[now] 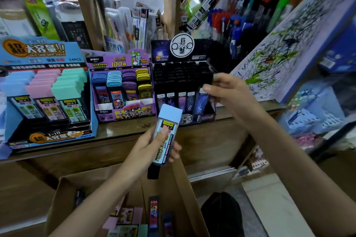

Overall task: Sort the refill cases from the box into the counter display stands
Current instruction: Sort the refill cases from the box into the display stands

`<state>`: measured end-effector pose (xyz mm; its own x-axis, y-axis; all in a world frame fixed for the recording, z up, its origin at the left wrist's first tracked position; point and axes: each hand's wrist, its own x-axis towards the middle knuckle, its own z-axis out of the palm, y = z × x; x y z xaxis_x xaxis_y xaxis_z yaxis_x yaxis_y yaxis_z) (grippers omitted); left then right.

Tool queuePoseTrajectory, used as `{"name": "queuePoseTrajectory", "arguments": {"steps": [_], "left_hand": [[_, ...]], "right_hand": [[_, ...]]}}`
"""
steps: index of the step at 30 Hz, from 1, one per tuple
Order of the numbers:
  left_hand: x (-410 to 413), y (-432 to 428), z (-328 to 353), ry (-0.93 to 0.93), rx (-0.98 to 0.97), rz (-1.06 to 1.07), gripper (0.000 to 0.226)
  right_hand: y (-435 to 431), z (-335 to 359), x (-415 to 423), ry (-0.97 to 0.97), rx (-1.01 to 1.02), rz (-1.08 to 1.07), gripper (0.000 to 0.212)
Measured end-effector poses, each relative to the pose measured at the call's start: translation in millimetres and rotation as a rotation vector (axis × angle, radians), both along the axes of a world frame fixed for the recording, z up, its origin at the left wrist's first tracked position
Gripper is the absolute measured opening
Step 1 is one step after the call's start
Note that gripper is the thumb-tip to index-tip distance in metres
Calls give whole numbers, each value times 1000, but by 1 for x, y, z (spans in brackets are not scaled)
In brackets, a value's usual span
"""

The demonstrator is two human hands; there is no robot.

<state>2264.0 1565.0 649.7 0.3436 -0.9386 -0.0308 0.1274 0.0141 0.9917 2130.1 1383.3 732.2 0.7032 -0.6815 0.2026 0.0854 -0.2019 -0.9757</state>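
Refill case (167,131), blue-capped, is held tilted in front of and just right of the purple display stand (123,90), below its base. The left hand (152,146) grips its lower body, fingers (176,149) wrapped behind, thumb across the label. The right hand (229,92), right of that stand, pinches a black-capped case (207,81) by its top. Likely light, rigid, smooth plastic; the cap may slip off, so the flat body sides suit gripping. More cases lie in the box (63,198) below the stand.
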Motion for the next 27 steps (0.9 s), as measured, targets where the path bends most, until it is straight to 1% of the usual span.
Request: {"name": "queuePoseTrajectory", "arguments": {"steps": [3,5,9,14,17,20,24,27], "left_hand": [[-2,-6,0,48,-39,112,43],[-2,-8,-1,79,-53,171,42],[-2,-12,-2,92,-61,225,40],[-1,-14,-5,52,-62,269,39],[-1,-14,-5,39,-64,276,38],[-1,-13,-5,27,-63,270,38],[0,-11,-4,14,-66,260,39],[0,-9,-3,15,-58,260,41]], "right_hand": [[-34,12,-14,5,-128,-149,13],[-49,11,-15,31,-169,-187,14],[-58,-6,-7,102,-204,-149,12],[-58,-17,-6,99,-218,-116,13],[-58,-18,-8,99,-223,-81,18],[-60,-21,-6,155,-247,-63,22],[-61,-29,0,213,-267,-147,19],[-58,-33,2,210,-304,-206,16]]}}
